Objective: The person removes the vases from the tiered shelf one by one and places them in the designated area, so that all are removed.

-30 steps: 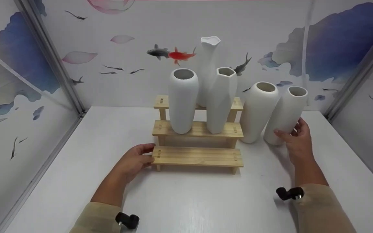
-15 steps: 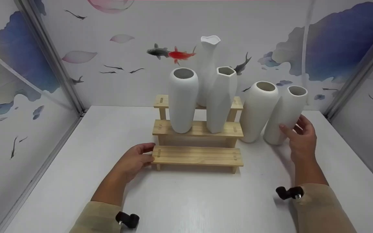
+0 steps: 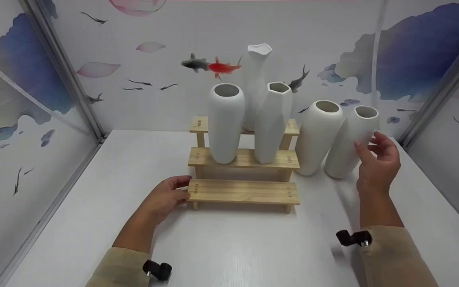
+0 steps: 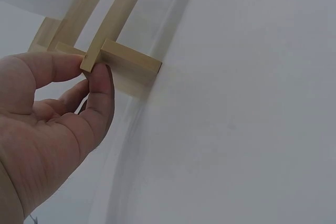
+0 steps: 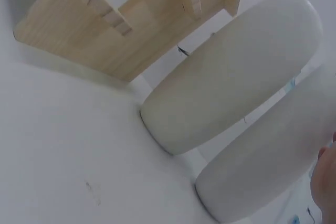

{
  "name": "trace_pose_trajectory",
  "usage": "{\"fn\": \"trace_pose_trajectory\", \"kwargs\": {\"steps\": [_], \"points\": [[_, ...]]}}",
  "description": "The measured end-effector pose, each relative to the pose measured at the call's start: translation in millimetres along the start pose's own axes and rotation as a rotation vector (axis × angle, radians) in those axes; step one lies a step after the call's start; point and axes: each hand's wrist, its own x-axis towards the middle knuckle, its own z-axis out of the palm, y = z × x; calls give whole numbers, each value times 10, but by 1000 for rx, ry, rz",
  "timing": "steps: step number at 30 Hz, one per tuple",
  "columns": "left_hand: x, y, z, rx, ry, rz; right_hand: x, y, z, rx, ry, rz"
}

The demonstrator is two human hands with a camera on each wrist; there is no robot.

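Observation:
In the head view my left hand (image 3: 166, 199) pinches the left end of the lowest shelf of a three-tier wooden stand (image 3: 243, 193). The left wrist view shows thumb and fingertips on the shelf's end (image 4: 90, 59). My right hand (image 3: 379, 169) is at the right side of a slim white vase (image 3: 345, 147), the rightmost one, standing on the table. Its fingers are loosely bent, with the thumb over the vase's front and fingertips right at its edge. At the right edge of the right wrist view, only part of that hand (image 5: 324, 182) shows beside the vase.
A wider white vase (image 3: 318, 139) stands between that vase and the stand. On the middle shelf are a rounded vase (image 3: 225, 127) and a faceted vase (image 3: 271, 127); a taller wavy-rimmed vase (image 3: 255, 79) is behind on the top shelf. Patterned panels (image 3: 150, 91) enclose the white table (image 3: 233, 247).
My right hand has moved up and to the right along the slim vase, its grip loosened. The vase stays in place, and the left hand has not visibly moved.

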Motion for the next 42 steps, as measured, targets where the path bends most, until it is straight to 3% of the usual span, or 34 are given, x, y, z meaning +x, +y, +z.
{"fn": "trace_pose_trajectory", "kwargs": {"steps": [6,14,26,32,42], "points": [[-25,10,2,15,0,4,-156,-35,162,56,-84,-45],[-11,4,-5,6,-5,2,-417,-3,377,9,-209,-42],[-30,23,7,3,7,-13,-781,-8,603,14,-418,-101],[-29,30,9,12,8,-9,-932,-37,702,-7,-516,-85],[-29,23,7,8,4,-13,-1065,-35,817,-87,-605,-37]]}}
